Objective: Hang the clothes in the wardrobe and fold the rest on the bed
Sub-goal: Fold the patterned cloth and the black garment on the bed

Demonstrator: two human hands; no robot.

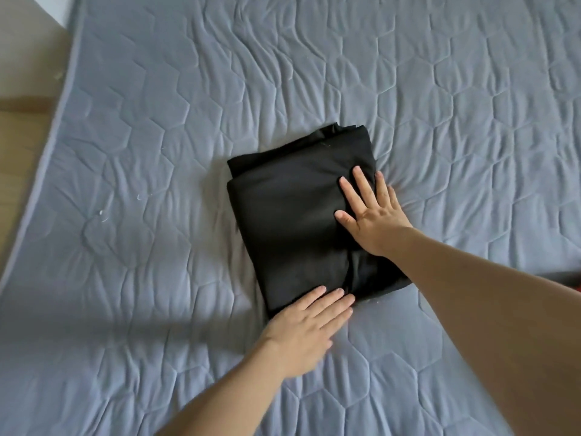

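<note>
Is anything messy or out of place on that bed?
Mostly tidy. The folded black garment lies skewed to the bed, its layers uneven at the far end. A few white specks dot the cover at left. Both hands press flat.

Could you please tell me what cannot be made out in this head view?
- Black folded garment: its type, hidden by the folds.
- Red thing: cut off by the right edge.
- Wardrobe: out of frame.
- White specks on the bed: too small.

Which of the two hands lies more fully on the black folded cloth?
The right hand: its palm and fingers rest on the black folded cloth. The left hand touches only the near edge with its fingertips.
</note>
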